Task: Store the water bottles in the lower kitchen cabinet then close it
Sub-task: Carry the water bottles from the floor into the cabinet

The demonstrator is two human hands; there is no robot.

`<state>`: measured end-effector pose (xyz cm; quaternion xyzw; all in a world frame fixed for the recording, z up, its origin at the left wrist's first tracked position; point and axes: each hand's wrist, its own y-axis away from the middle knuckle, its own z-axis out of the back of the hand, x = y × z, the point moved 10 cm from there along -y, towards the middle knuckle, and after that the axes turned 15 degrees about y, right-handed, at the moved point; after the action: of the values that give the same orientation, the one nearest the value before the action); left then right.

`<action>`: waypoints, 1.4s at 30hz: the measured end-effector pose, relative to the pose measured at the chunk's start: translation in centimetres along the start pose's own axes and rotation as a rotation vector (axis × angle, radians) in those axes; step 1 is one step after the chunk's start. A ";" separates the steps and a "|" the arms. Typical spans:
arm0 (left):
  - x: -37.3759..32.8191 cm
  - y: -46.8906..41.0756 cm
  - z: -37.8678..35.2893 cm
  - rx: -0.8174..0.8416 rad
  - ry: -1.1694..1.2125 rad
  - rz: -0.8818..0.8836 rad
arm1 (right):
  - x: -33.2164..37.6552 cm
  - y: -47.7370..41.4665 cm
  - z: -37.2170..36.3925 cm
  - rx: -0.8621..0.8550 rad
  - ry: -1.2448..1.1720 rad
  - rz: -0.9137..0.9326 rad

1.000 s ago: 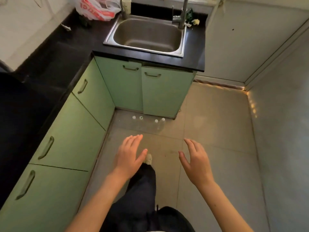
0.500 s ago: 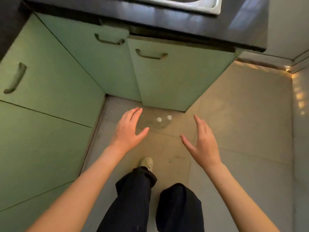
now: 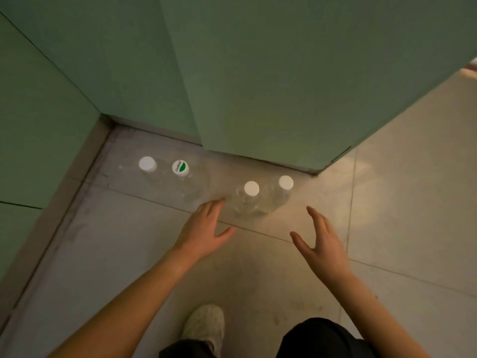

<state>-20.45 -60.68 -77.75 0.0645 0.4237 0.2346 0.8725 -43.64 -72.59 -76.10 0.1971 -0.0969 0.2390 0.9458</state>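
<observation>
Both hands, left (image 3: 204, 228) and right (image 3: 324, 244), reach forward, open, fingers spread.

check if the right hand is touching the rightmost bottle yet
Apart. The head view shows bare floor tile between the open right hand and the rightmost bottle; the fingertips stop short of it.

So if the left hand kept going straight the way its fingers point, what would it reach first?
Most likely the clear bottle with the plain white cap, third from the left: the left hand is open and its fingertips sit just short of it. Depth is uncertain from above.
</observation>
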 end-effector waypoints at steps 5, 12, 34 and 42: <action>3.2 -3.9 -3.9 -0.056 0.203 0.006 | -0.6 -4.9 -5.6 -0.009 -0.227 0.010; 2.6 -7.1 -5.0 -0.190 0.501 0.075 | 0.5 -9.0 -6.2 -0.034 -0.529 0.021; -8.3 16.2 6.6 -0.157 0.456 0.532 | 4.2 14.5 8.7 0.257 -0.641 -0.267; -29.3 29.9 24.3 -0.248 0.403 0.536 | 11.2 30.4 33.9 0.272 -0.761 -0.271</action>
<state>-27.92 -45.80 -32.32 0.0193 0.5234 0.5129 0.6802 -51.90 -57.62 -32.44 0.4051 -0.3797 0.0335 0.8310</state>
